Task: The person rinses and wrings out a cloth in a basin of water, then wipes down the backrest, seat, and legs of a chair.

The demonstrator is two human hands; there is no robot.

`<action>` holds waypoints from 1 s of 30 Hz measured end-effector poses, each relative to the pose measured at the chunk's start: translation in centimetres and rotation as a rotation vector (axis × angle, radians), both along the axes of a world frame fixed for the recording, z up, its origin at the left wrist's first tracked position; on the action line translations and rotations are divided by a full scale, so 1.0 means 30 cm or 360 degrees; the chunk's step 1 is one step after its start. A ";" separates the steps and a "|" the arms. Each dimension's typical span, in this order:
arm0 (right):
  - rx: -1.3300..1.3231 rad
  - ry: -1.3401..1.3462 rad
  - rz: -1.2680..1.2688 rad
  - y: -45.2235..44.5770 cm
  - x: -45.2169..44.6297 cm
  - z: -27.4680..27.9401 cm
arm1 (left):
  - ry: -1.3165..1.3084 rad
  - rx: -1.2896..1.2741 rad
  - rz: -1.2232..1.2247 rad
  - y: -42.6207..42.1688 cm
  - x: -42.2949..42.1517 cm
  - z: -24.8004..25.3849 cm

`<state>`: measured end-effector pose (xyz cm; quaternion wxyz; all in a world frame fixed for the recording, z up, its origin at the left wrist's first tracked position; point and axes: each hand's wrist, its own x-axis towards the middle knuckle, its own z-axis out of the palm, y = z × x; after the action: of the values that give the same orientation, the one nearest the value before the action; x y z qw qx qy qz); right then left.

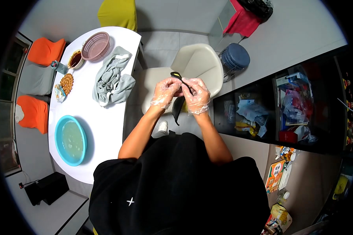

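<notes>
Both of my hands wear clear plastic gloves and are close together in front of my body, over the cream chair. My left hand is closed on the black strap of a dark item. My right hand pinches the same strap from the other side. A small loop with a yellow-green patch sticks out above my fingers. Below the hands hangs a wider black piece that tapers to a point. The fingertips partly hide where they grip it.
On the white table at left are a blue basin of cloudy water, a grey cloth, a brown basket and a bowl. A cream chair and blue stools stand ahead; a black cabinet is right.
</notes>
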<state>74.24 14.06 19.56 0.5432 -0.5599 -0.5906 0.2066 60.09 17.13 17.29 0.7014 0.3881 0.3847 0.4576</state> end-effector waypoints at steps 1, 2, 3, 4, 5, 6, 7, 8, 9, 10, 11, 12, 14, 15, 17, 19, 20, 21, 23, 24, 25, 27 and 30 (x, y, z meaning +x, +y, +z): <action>-0.0051 -0.0048 -0.0009 -0.008 -0.005 0.018 | 0.0002 0.0012 0.0023 -0.002 0.001 -0.001; -0.0016 -0.0130 -0.0029 -0.008 -0.008 0.014 | 0.0004 0.0024 0.0045 -0.002 0.002 -0.002; 0.0019 -0.0212 -0.0049 -0.009 -0.013 0.009 | -0.0024 0.0019 0.0065 -0.004 0.004 -0.002; 0.0053 -0.0292 -0.0068 -0.012 -0.017 0.009 | -0.0050 0.0014 0.0087 -0.007 0.005 -0.001; 0.0037 -0.0398 -0.0036 -0.022 -0.018 0.016 | -0.0076 0.0010 0.0109 -0.008 0.006 -0.001; 0.0041 -0.0425 0.0035 -0.025 -0.020 0.013 | -0.0101 0.0006 0.0130 -0.010 0.006 -0.001; 0.0045 -0.0452 0.0105 -0.029 -0.024 0.011 | -0.0067 0.0026 0.0125 -0.001 0.001 -0.003; 0.0050 -0.0480 0.0176 -0.033 -0.026 0.007 | 0.0056 0.0031 0.0157 0.006 0.000 -0.006; -0.0021 -0.0374 0.0276 -0.040 -0.029 0.000 | 0.0010 0.0033 0.0149 0.015 -0.007 -0.004; -0.0047 -0.0176 0.0384 -0.039 -0.024 0.000 | -0.0036 0.0036 0.0143 0.026 -0.022 -0.003; -0.0068 0.0022 0.0493 -0.035 -0.013 0.008 | 0.0032 0.0164 0.0106 0.044 -0.050 -0.006; -0.0092 0.0222 0.0601 -0.034 0.004 0.014 | 0.0103 0.0289 0.0069 0.057 -0.082 -0.011; 0.0119 0.0019 0.0601 0.017 0.088 -0.026 | 0.0251 0.0447 -0.0103 0.062 -0.133 0.079; 0.0040 0.0130 0.0552 0.031 0.099 0.001 | 0.0325 0.0522 -0.0267 0.075 -0.168 0.104; 0.0013 0.0104 0.0551 0.065 0.113 0.080 | 0.0411 0.0691 -0.0544 0.089 -0.216 0.179; 0.0116 -0.0168 0.0646 0.107 0.124 0.131 | 0.0495 0.1018 -0.0685 0.116 -0.241 0.242; 0.0101 -0.0173 0.0757 0.128 0.128 0.126 | 0.0489 0.0924 -0.0742 0.117 -0.253 0.274; 0.0088 -0.0178 0.0870 0.150 0.129 0.115 | 0.0490 0.0874 -0.0744 0.115 -0.258 0.296; 0.0012 -0.0258 0.1042 0.179 0.129 0.090 | 0.0523 0.0816 -0.0697 0.114 -0.271 0.328; -0.0094 -0.0298 0.1082 0.190 0.127 0.070 | 0.0543 0.0802 -0.0663 0.113 -0.275 0.338; -0.0206 -0.0337 0.1122 0.197 0.124 0.048 | 0.0560 0.0783 -0.0630 0.110 -0.279 0.344; -0.0529 -0.0484 0.1216 0.195 0.128 0.079 | 0.0645 0.0824 -0.0535 0.103 -0.293 0.358; -0.0260 -0.0302 0.0865 0.212 0.137 0.164 | 0.1182 0.1171 -0.0373 0.124 -0.362 0.358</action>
<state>78.35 20.42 24.47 0.3635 -0.4398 -0.7484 0.3382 49.22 20.86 28.03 0.3821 0.7844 0.3754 0.3127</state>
